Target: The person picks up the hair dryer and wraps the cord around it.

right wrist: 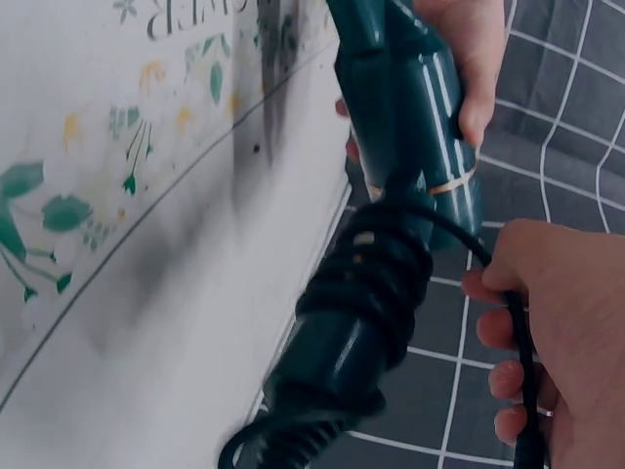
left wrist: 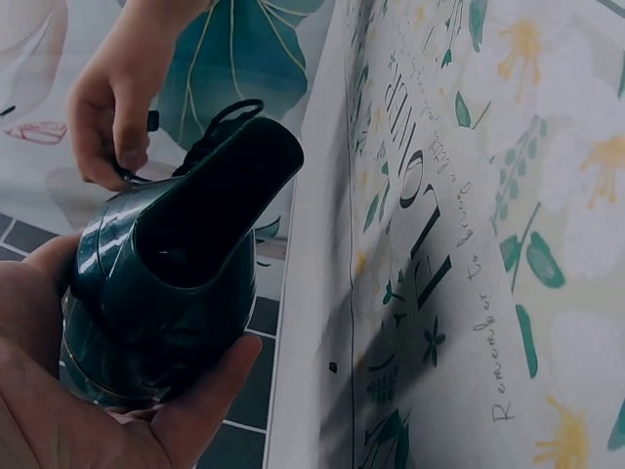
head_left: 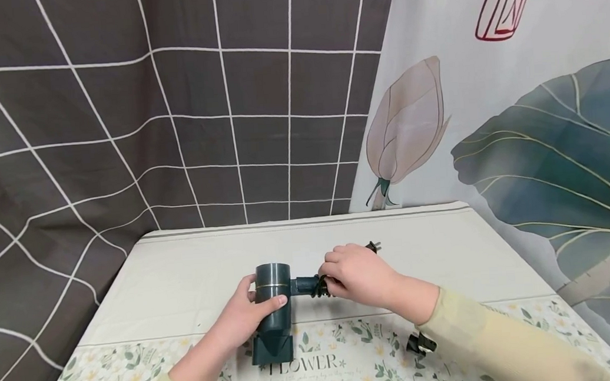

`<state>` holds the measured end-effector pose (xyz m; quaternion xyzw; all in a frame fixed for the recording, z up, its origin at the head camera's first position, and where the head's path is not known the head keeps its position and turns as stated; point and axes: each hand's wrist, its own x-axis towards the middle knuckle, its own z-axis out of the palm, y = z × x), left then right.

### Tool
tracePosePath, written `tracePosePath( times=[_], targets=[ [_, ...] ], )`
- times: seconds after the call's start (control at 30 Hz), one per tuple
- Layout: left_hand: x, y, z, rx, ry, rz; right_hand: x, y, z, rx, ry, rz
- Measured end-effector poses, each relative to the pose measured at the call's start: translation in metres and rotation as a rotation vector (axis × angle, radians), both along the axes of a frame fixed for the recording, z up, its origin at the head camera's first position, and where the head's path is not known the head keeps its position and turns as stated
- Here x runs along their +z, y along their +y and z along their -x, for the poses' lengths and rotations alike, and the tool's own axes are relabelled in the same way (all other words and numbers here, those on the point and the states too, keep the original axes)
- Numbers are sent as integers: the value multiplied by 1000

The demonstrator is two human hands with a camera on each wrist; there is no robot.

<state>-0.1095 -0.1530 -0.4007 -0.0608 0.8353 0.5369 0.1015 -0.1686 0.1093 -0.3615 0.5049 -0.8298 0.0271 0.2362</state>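
Note:
In the head view a dark green hair dryer is held over the table, its nozzle toward the near edge. My left hand grips the barrel, thumb across its near face, as the left wrist view also shows. The black cord is wound several times around the handle. My right hand holds the loose stretch of cord between thumb and curled fingers, beside the handle. A two-pin plug sticks out beyond that hand.
Beneath is a table with a white and floral cloth. A small black object shows beside the right sleeve; whether it lies on the cloth cannot be told. Behind hang a dark gridded curtain and a white cloth with a leaf print.

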Motion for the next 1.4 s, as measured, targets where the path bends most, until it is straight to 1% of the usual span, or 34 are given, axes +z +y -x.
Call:
tracePosePath(
  times=[0.2,0.33,0.53,0.63,0.77,0.83,0.93,1.07,1.17,1.3,1.4],
  targets=[
    [-1,0,0,-18,-7,-21,0,6,7,15,-18,-29],
    [0,0,0,-34,-16,-41,-1,10,13,67,-30,-36],
    [-1,-2,-2,-56,-27,-55,-6,14,24,144,-88,-35],
    [-1,-3,-3,-71,-30,-60,-7,17,29,150,-128,-26],
    [1,-4,-3,-101,-31,-76,-5,24,37,120,-188,19],
    [2,-4,-3,-110,-34,-80,-4,26,40,107,-231,37],
    [3,-5,-2,-121,-36,-81,-4,28,41,81,-329,51],
    [4,-5,-2,-127,-45,-94,-8,28,43,19,-464,78],
    [4,-5,-2,-130,-51,-110,-11,27,43,-17,-545,111],
    [5,-5,-2,-131,-50,-136,-15,25,42,-31,-641,148],
    [6,-4,-2,-135,-48,-175,-18,23,42,-26,-717,177]
  ],
)
